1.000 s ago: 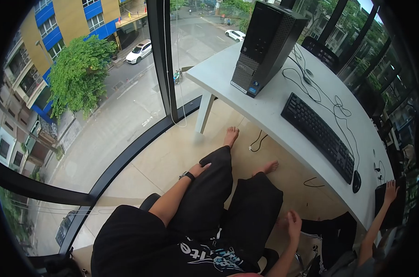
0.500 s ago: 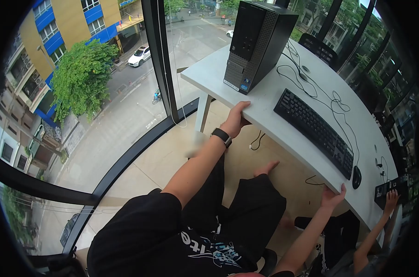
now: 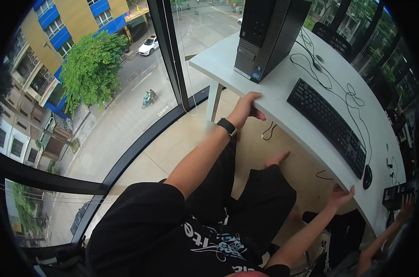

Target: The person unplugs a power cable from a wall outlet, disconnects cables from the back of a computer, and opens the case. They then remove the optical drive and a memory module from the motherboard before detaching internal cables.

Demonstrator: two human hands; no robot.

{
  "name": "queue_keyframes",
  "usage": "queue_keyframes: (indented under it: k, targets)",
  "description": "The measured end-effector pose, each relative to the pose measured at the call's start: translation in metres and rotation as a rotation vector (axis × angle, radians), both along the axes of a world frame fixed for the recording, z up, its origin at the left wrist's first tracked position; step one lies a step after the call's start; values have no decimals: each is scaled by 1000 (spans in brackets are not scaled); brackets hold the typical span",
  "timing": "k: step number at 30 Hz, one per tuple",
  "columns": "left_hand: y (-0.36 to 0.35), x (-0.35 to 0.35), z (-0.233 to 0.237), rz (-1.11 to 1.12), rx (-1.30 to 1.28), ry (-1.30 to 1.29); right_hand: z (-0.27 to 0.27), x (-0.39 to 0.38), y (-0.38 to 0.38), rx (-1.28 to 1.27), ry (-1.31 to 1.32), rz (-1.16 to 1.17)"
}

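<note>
The white tabletop [image 3: 279,87] is in front of the person and to the right side of the view, and its long axis runs slanting from the upper left down to the lower right. The left hand [image 3: 246,109] pinches its near edge close to the upper-left corner, with the thumb on top and the other fingers bent below. The right hand [image 3: 342,196] holds the same edge farther down; its thumb is at the border and its fingers go under, where the tips are hidden. On the surface, a black computer tower [image 3: 269,41] stands upright, just beyond the left hand. A black keyboard [image 3: 327,127] lies lengthwise along the near edge, with the mouse [image 3: 367,177] beside its lower end and thin cables [image 3: 355,94] loosely looped behind. At the lower right, another person's hand [image 3: 407,203] is at a black box [image 3: 394,196]. One table leg [image 3: 213,99] stands near the window frame [image 3: 140,138].
</note>
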State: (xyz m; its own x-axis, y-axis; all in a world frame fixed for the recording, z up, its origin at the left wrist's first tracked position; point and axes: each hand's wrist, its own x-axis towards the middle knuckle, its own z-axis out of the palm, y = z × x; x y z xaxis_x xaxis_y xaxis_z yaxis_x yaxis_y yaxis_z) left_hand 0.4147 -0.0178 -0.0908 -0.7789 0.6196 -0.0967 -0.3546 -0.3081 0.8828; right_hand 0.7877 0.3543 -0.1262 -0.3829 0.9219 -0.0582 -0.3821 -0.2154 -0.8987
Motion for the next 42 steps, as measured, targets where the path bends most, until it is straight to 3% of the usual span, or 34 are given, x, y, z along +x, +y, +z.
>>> queue_keyframes:
  k: [22,28,32,34,38,42]
  targets:
    - [1,-9,-10,46,-8,116,15,-15,-32,21,47,-158]
    - [0,-11,-9,48,-14,141,20,-15,-35,12,40,-54]
    - [4,-34,-37,32,81,188,18,-15,-35,47,45,-44]
    - [6,-30,-32,61,69,103,11,-15,-28,62,65,-73]
    - [-3,-25,-21,-85,57,179,10,-17,-26,29,50,-84]
    - [3,-10,-11,18,43,92,4,-9,-15,75,36,-46]
